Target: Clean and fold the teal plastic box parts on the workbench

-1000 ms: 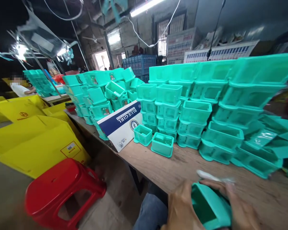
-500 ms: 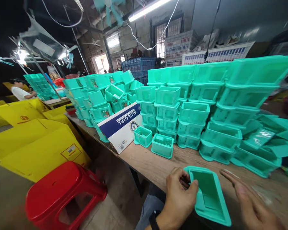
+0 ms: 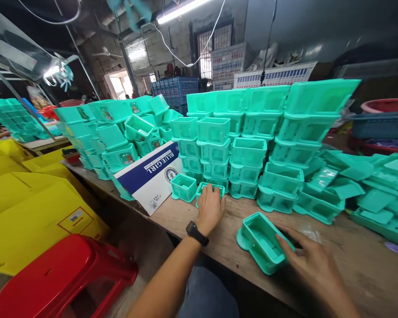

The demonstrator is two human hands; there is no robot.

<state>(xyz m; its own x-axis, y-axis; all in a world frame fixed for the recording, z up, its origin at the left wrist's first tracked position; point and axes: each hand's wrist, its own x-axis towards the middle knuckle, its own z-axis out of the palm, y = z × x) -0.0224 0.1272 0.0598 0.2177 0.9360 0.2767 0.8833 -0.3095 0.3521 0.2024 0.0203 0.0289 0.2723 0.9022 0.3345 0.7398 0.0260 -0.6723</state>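
My left hand reaches forward and lies over a small teal plastic box that sits on the wooden table; its fingers curl on the box's rim. A black watch is on that wrist. My right hand rests its fingers on the far side of another teal box, which lies open side up near the table's front edge. A third loose teal box stands just left of my left hand.
Tall stacks of teal boxes fill the back of the table, with loose teal lids at right. A blue-and-white carton leans at left. Yellow bins and a red stool stand on the floor at left.
My left hand let go of the near teal box and reached forward onto the small box farther back. The near box now lies on the table under my right hand's fingers.
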